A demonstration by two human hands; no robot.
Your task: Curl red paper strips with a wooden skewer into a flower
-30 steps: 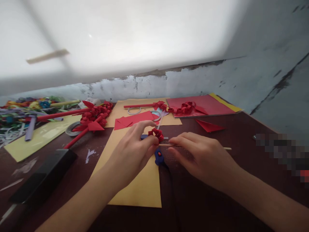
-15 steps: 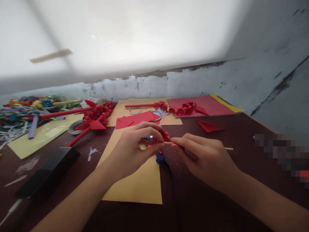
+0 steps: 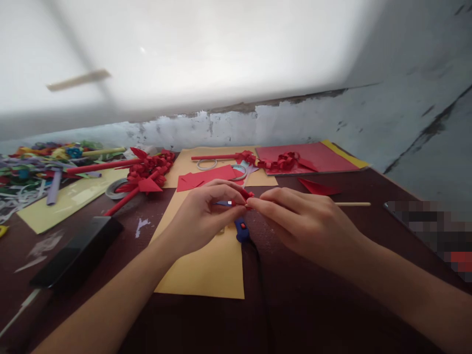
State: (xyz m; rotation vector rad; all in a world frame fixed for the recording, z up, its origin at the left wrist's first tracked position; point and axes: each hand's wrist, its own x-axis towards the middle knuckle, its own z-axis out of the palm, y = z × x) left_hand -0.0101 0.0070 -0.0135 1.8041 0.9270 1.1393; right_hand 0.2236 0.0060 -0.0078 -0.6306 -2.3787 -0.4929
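Note:
Between its thumb and fingers, my left hand [image 3: 201, 216] pinches a small red paper flower [image 3: 250, 195], mostly covered by the fingertips. My right hand [image 3: 309, 221] has its fingertips pressed to the same flower, meeting the left ones. A thin wooden stick [image 3: 354, 204] lies in the right hand and pokes out past its far side; its other end is hidden. Just below the fingertips, a blue glue gun [image 3: 242, 230] with a red switch and a dark cord rests at the edge of a yellow-orange paper sheet [image 3: 206, 268].
Red paper flowers on stems [image 3: 147, 172] lie at left beside a tape roll [image 3: 116, 189] and a pile of coloured strips [image 3: 22, 172]. Behind my hands are red paper pieces [image 3: 206, 178] and a red folder [image 3: 332, 157]. A black box [image 3: 77, 253] sits front left.
My left hand has closed its fingers around the flower. The right hand has shifted slightly left, onto the flower, and the stick's free end has risen and moved right.

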